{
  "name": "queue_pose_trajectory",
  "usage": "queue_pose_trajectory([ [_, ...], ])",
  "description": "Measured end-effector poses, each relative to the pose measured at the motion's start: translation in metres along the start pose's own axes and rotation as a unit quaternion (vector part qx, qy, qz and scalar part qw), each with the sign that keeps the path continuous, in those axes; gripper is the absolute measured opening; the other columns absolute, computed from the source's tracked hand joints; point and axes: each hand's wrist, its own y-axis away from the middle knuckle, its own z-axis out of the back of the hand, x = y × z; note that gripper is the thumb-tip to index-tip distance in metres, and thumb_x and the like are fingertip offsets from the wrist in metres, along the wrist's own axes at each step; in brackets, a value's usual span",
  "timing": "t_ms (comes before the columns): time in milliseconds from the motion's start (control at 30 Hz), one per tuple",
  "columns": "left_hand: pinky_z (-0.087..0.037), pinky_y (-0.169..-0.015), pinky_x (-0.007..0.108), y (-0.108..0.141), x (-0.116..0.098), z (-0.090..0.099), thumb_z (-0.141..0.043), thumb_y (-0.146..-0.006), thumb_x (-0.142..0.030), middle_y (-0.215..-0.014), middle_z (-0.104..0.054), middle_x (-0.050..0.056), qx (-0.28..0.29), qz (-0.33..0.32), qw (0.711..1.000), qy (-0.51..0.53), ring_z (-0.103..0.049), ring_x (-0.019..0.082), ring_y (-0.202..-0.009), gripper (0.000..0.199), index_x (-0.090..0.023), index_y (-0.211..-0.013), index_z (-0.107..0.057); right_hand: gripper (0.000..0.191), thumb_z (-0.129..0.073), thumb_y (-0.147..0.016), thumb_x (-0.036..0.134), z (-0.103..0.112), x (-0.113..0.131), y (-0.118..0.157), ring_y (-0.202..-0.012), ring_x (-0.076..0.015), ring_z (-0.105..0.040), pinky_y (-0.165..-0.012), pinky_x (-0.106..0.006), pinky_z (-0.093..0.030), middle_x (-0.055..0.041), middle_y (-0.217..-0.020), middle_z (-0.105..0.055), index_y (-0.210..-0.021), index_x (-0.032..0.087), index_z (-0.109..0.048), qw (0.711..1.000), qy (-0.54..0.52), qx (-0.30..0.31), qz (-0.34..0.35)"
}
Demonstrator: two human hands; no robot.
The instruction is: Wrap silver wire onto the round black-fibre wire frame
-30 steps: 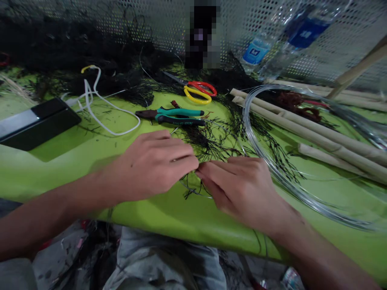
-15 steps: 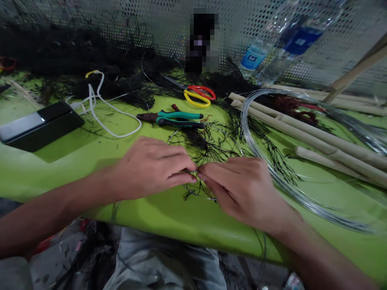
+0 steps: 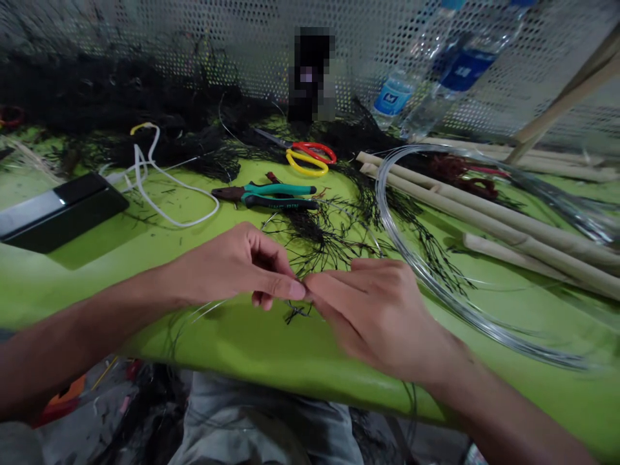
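Note:
Above the front of the green-covered table, my left hand point(image 3: 237, 265) and my right hand point(image 3: 378, 310) meet fingertip to fingertip, both closed in a pinch on a thin metal wire point(image 3: 209, 311). The left thumb lies on top; the pinched stretch is mostly hidden by the fingers. A length of wire trails out below my left wrist. Black netting point(image 3: 314, 232) with knotted strands spreads behind the hands, and a small black knot point(image 3: 296, 312) shows just below the fingertips. Green-and-black pliers point(image 3: 271, 195) lie beyond my left hand.
Scissors point(image 3: 307, 158) with red and yellow handles lie behind the pliers. A wire coil point(image 3: 387, 200) and wooden poles point(image 3: 484, 213) take up the right side. At left are a dark box point(image 3: 72, 213) and a white cable point(image 3: 194, 223). Water bottles point(image 3: 392, 100) stand at the back.
My left hand has rolled over, so its thumb now faces up and its other fingers curl beneath. The wire stretch seen between the fingertips is now covered. The view has shifted slightly.

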Motion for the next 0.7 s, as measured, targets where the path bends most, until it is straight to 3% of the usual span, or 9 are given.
queue_pose_trajectory([
  [67, -0.048, -0.055, 0.019, 0.005, 0.000, -0.001, -0.083, -0.078, -0.033, -0.069, -0.072, -0.002, -0.050, -0.077, 0.987, -0.134, -0.065, 0.010, -0.059, 0.019, -0.017, -0.084, -0.074, 0.024, -0.052, -0.093, 0.010, 0.000, -0.002, -0.001, -0.051, -0.0103, -0.024, -0.054, -0.030, -0.019, 0.0063, -0.056, -0.040, -0.071, 0.019, -0.050, 0.999, -0.031, 0.011, -0.036],
  [100, -0.049, -0.060, 0.020, 0.007, 0.000, -0.001, -0.082, -0.080, -0.032, -0.075, -0.074, -0.002, -0.091, -0.136, 0.963, -0.216, -0.067, 0.011, -0.064, 0.018, -0.018, -0.088, -0.075, 0.024, -0.052, -0.094, 0.011, 0.000, -0.003, -0.002, -0.051, -0.0101, -0.025, -0.055, -0.030, -0.019, 0.0062, -0.056, -0.039, -0.071, 0.019, -0.049, 0.998, -0.045, 0.016, -0.050],
  [200, -0.048, -0.070, 0.021, 0.014, 0.004, -0.003, -0.072, -0.092, -0.027, -0.087, -0.075, -0.001, -0.184, -0.293, 0.849, -0.400, -0.069, 0.010, -0.074, 0.008, -0.018, -0.094, -0.073, 0.024, -0.051, -0.095, 0.013, 0.001, -0.005, -0.004, -0.052, -0.0097, -0.027, -0.055, -0.030, -0.018, 0.0061, -0.057, -0.039, -0.072, 0.019, -0.049, 0.994, -0.072, 0.034, -0.077],
  [267, -0.046, -0.072, 0.020, 0.016, 0.007, -0.003, -0.067, -0.096, -0.025, -0.089, -0.075, -0.001, -0.198, -0.338, 0.806, -0.444, -0.069, 0.009, -0.078, 0.008, -0.019, -0.095, -0.072, 0.023, -0.051, -0.095, 0.013, 0.001, -0.005, -0.004, -0.052, -0.0096, -0.027, -0.055, -0.030, -0.018, 0.0061, -0.057, -0.039, -0.073, 0.019, -0.050, 0.993, -0.076, 0.041, -0.083],
  [367, -0.044, -0.072, 0.020, 0.015, 0.010, -0.003, -0.067, -0.097, -0.027, -0.091, -0.076, -0.002, -0.186, -0.341, 0.794, -0.468, -0.069, 0.009, -0.080, 0.009, -0.019, -0.097, -0.072, 0.023, -0.051, -0.096, 0.014, -0.001, -0.005, -0.003, -0.052, -0.0096, -0.028, -0.055, -0.031, -0.018, 0.0061, -0.057, -0.041, -0.073, 0.019, -0.051, 0.993, -0.074, 0.041, -0.087],
  [433, -0.044, -0.071, 0.020, 0.014, 0.009, -0.003, -0.066, -0.097, -0.027, -0.091, -0.076, -0.001, -0.177, -0.330, 0.801, -0.466, -0.069, 0.009, -0.079, 0.011, -0.019, -0.097, -0.073, 0.022, -0.052, -0.096, 0.014, -0.002, -0.004, -0.002, -0.053, -0.0097, -0.030, -0.055, -0.031, -0.019, 0.0059, -0.058, -0.043, -0.074, 0.019, -0.053, 0.994, -0.069, 0.038, -0.082],
  [500, -0.044, -0.069, 0.021, 0.014, 0.005, -0.004, -0.064, -0.098, -0.026, -0.085, -0.076, -0.002, -0.159, -0.308, 0.831, -0.435, -0.067, 0.009, -0.073, 0.013, -0.018, -0.092, -0.074, 0.021, -0.054, -0.095, 0.014, -0.003, -0.004, -0.001, -0.053, -0.0100, -0.029, -0.055, -0.031, -0.019, 0.0059, -0.058, -0.045, -0.075, 0.019, -0.054, 0.996, -0.059, 0.027, -0.069],
  [600, -0.041, -0.057, 0.020, 0.012, -0.002, -0.004, -0.065, -0.095, -0.027, -0.069, -0.071, -0.003, -0.135, -0.227, 0.911, -0.316, -0.060, 0.007, -0.060, 0.017, -0.018, -0.083, -0.074, 0.022, -0.055, -0.093, 0.013, -0.003, -0.002, 0.000, -0.053, -0.0105, -0.026, -0.055, -0.031, -0.019, 0.0059, -0.057, -0.043, -0.072, 0.019, -0.053, 0.998, -0.036, -0.002, -0.047],
  [700, -0.041, -0.049, 0.019, 0.007, -0.005, -0.003, -0.071, -0.087, -0.032, -0.060, -0.065, -0.003, -0.060, -0.084, 0.989, -0.106, -0.057, 0.008, -0.051, 0.019, -0.017, -0.076, -0.071, 0.022, -0.057, -0.091, 0.009, -0.003, 0.002, 0.000, -0.052, -0.0106, -0.022, -0.054, -0.030, -0.020, 0.0063, -0.056, -0.041, -0.070, 0.018, -0.054, 0.999, -0.021, -0.021, -0.026],
])
